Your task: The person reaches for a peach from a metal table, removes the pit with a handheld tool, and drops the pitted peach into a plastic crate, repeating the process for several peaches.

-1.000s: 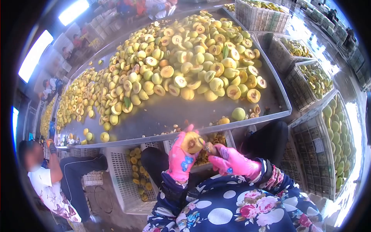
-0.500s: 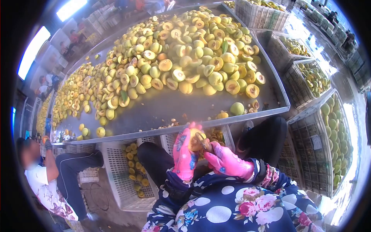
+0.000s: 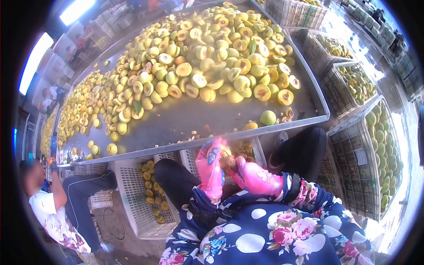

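In a pink patterned glove, my left hand (image 3: 209, 170) is closed around a yellow peach half (image 3: 225, 152), just below the table's front edge. My right hand (image 3: 259, 179), gloved in pink too, is pressed up against that peach. Its fingers are curled round a small pitting tool (image 3: 230, 161), mostly hidden and blurred here. Beyond my hands, a big heap of halved yellow-green peaches (image 3: 183, 69) covers much of the metal table (image 3: 176, 126). One rounder green peach (image 3: 267, 117) rests near the front rim, with pit scraps around.
Below the table, between and beside my knees, stand a white crate (image 3: 132, 198) with peach halves and another crate (image 3: 190, 161). Crates full of fruit (image 3: 357, 152) line the right side. A person (image 3: 57, 207) sits at the left, and others are farther back.
Both hands have drawn slightly left and turned, with the peach less visible between them. The view has shifted a little; the heap looks the same.
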`<state>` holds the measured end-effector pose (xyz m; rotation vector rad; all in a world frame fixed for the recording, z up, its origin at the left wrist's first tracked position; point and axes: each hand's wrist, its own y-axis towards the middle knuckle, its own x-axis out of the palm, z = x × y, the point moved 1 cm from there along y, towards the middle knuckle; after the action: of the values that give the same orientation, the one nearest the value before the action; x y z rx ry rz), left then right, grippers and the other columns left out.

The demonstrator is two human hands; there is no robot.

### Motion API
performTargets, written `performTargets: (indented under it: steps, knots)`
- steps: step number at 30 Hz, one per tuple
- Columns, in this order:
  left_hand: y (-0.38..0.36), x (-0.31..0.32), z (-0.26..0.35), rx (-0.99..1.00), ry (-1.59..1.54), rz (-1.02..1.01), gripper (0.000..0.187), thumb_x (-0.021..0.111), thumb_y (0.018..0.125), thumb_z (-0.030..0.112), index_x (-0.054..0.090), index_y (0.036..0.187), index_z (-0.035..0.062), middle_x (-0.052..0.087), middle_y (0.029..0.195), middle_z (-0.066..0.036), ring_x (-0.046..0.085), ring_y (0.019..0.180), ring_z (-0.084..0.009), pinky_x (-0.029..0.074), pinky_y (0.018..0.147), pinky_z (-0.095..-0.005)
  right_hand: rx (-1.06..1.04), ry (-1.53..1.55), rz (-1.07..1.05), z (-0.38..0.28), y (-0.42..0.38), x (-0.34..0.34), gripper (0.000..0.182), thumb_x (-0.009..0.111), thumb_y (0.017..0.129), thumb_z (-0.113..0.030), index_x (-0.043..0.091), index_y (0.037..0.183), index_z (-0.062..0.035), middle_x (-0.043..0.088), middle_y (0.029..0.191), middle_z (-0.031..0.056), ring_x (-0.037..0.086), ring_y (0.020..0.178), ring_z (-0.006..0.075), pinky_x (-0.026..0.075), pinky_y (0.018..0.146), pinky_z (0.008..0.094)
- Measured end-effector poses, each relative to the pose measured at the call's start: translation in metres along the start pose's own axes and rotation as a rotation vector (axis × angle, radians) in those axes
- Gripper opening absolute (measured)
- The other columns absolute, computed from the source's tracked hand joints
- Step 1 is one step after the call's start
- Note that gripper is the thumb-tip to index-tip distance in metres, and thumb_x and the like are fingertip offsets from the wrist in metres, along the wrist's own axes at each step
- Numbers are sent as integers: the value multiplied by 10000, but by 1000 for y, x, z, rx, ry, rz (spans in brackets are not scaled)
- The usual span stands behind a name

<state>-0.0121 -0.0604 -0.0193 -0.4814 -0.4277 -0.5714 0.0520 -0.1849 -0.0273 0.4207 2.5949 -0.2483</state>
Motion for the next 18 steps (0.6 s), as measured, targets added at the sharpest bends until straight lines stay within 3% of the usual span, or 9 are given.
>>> performTargets:
  steps: [2, 5, 8, 11, 14, 18]
  knots:
    - [3, -5, -5, 27, 65, 7, 123, 645, 852, 147, 663, 908, 39, 660, 821, -75, 621, 689, -137, 528, 578, -276, 2, -61, -15, -4, 1, -3, 284, 540, 885, -161, 444, 1037, 59, 611, 727, 176, 630, 616, 304, 468, 510, 373]
    - [6, -7, -7, 38, 112, 14, 128, 645, 851, 146, 660, 915, 36, 663, 822, -79, 622, 693, -139, 525, 589, -274, -137, 183, 58, 7, 4, 6, 300, 528, 882, -172, 434, 1039, 67, 597, 730, 225, 621, 594, 332, 467, 509, 395]
    - [7, -12, -9, 31, 163, -4, 134, 646, 851, 143, 657, 928, 34, 665, 834, -87, 623, 695, -147, 525, 609, -276, 320, 478, -297, -25, 6, -24, 303, 506, 892, -194, 422, 1042, 55, 581, 716, 213, 609, 549, 296, 460, 484, 384]
    - [14, -23, -9, -46, 222, -54, 151, 639, 858, 157, 652, 941, 32, 664, 846, -93, 623, 703, -157, 525, 626, -278, 47, 153, -118, 13, 8, 2, 294, 474, 920, -244, 417, 1035, 21, 545, 672, 114, 562, 487, 186, 450, 435, 315]
    - [13, -19, -6, -115, 138, -47, 190, 635, 865, 172, 642, 968, 12, 656, 865, -97, 620, 723, -150, 523, 632, -270, 418, 680, -412, -13, 10, -21, 287, 451, 934, -279, 417, 1030, -10, 486, 648, 27, 506, 469, 94, 439, 416, 243]
    - [3, -9, 8, -138, -27, -31, 242, 604, 890, 218, 632, 994, 2, 650, 892, -118, 622, 725, -160, 528, 629, -273, 327, 821, -422, -14, 13, -16, 290, 435, 937, -280, 420, 1051, -14, 479, 642, 10, 498, 461, 83, 445, 417, 225]
